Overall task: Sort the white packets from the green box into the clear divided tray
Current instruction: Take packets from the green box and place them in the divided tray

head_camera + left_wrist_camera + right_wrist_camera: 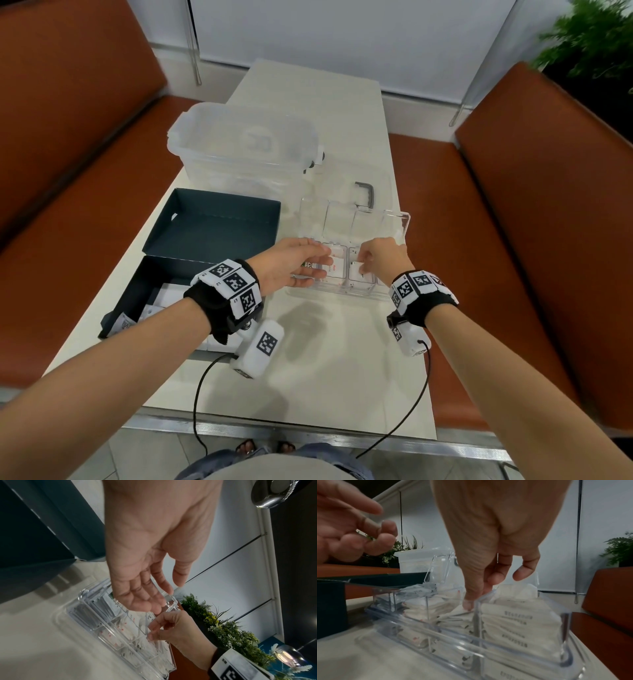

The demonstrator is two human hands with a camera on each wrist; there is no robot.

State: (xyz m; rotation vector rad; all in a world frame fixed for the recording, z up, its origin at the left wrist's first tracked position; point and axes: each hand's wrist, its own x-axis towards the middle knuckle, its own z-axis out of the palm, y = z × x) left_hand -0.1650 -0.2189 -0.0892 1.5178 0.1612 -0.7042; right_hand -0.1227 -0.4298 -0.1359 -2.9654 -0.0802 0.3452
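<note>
The clear divided tray [342, 291] stands on the table right of the dark green box [212, 222], whose lid lies open. White packets [164, 298] lie in the box's near half. More white packets [518, 622] stand stacked in the tray's [505, 654] near compartments. My right hand [363, 263] reaches down into a middle compartment; thumb and forefinger [468, 603] pinch the top edge of a packet beside a divider. My left hand [308, 263] hovers over the tray's left compartments with fingers relaxed and nothing in it [164, 595].
A large clear lidded bin [239, 144] stands behind the green box. A clear lid with a grey handle [364, 193] lies behind the tray. Orange benches [513, 240] flank the narrow table, and wrist cables hang over its near edge.
</note>
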